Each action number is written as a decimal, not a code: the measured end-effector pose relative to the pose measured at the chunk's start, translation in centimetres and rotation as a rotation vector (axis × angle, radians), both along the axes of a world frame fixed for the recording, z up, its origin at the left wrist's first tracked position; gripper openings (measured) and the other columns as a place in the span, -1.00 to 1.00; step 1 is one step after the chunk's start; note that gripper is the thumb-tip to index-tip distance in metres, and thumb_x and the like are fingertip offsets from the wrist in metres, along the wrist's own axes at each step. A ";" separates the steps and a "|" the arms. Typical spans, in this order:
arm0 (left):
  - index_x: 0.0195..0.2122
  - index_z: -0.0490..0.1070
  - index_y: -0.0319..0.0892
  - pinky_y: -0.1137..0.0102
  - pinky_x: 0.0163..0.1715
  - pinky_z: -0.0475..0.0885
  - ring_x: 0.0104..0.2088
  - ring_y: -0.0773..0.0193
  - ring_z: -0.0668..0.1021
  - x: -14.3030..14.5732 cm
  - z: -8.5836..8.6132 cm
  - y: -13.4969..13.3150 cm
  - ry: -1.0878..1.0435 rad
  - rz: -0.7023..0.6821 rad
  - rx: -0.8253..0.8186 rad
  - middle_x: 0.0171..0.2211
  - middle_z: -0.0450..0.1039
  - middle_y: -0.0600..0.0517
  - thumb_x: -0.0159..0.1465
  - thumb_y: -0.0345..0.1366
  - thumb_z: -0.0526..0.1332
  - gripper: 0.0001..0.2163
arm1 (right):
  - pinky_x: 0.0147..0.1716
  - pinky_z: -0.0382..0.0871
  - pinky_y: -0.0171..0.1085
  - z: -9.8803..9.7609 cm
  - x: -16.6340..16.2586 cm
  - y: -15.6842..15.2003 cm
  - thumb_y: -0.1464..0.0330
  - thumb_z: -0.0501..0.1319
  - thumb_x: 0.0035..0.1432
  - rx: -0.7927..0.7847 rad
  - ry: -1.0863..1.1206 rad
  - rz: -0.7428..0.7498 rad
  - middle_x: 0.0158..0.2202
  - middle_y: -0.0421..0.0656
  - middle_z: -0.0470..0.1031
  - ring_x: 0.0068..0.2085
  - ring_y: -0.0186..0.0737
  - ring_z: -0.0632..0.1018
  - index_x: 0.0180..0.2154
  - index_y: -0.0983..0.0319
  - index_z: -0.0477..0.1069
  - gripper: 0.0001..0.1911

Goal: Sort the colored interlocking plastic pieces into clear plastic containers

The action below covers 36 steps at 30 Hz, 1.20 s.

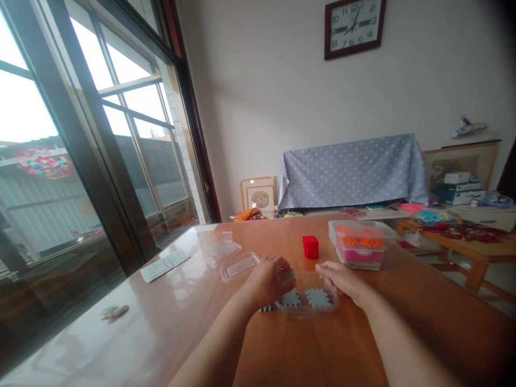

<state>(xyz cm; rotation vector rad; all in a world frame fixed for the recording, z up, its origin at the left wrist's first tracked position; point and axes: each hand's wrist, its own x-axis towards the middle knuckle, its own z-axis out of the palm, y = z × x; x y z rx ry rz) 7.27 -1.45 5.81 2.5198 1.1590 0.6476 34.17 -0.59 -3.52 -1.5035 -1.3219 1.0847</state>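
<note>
A clear plastic container (328, 308) lies on the wooden table in front of me with two grey notched foam tiles (317, 297) inside. My left hand (268, 280) rests on its left edge, fingers curled over a grey tile. My right hand (342, 278) touches the container's right rim with fingers bent. Another grey tile (266, 308) peeks out under my left wrist. A red cube (310, 246) built of tiles stands just beyond.
A clear box (362, 244) filled with orange and pink tiles sits at the right. Two clear lids (240, 265) and a paper slip (164, 264) lie to the left. A large window runs along the left; a covered sofa and cluttered low table stand behind.
</note>
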 end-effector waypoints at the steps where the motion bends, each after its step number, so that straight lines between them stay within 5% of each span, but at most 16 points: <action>1: -0.13 0.52 -0.12 0.36 -0.19 0.43 -0.17 0.14 0.56 1.1 -0.2 -0.2 0.017 -0.018 -0.005 -0.15 0.59 -0.01 0.16 -0.11 0.38 -0.70 | -0.65 -0.03 -0.37 0.0 0.0 0.0 -0.08 0.20 0.15 0.006 0.001 -0.003 -0.65 -0.35 0.24 -0.65 -0.41 0.23 -0.34 0.20 0.37 -0.54; 11: -0.08 0.55 -0.02 0.31 -0.17 0.42 -0.13 0.05 0.59 7.8 -3.5 -0.4 0.178 0.034 -0.148 -0.14 0.61 0.02 0.10 0.00 0.40 -0.61 | -0.63 0.01 -0.38 1.1 -0.2 -0.4 -0.04 0.25 0.13 0.023 0.085 -0.021 -0.64 -0.34 0.25 -0.62 -0.40 0.25 -0.38 0.20 0.37 -0.57; 18: 0.06 0.49 -0.02 0.24 -0.10 0.45 -0.13 0.05 0.61 7.6 -3.6 -0.5 0.190 0.072 -0.234 -0.08 0.61 -0.02 0.17 -0.01 0.34 -0.56 | -0.61 0.07 -0.38 0.8 0.2 -0.3 -0.02 0.24 0.16 0.048 0.092 -0.014 -0.61 -0.33 0.28 -0.59 -0.39 0.29 -0.40 0.20 0.36 -0.59; 26: 0.00 0.52 -0.09 0.33 -0.11 0.46 -0.07 0.08 0.61 7.2 -3.1 -0.3 0.279 0.089 -0.115 -0.03 0.61 -0.07 0.29 -0.34 0.11 -0.70 | -0.61 0.07 -0.38 0.6 0.4 -0.3 -0.06 0.25 0.14 0.042 0.053 -0.039 -0.63 -0.31 0.32 -0.60 -0.38 0.30 -0.41 0.19 0.35 -0.56; 36: -0.07 0.53 -0.04 0.31 -0.15 0.45 -0.11 0.07 0.63 7.4 -3.8 -0.2 0.212 0.080 -0.129 -0.14 0.64 -0.04 0.34 -0.28 0.11 -0.77 | -0.62 0.05 -0.39 0.3 0.4 0.0 -0.07 0.24 0.14 0.046 0.052 -0.030 -0.64 -0.33 0.28 -0.62 -0.40 0.27 -0.43 0.19 0.33 -0.54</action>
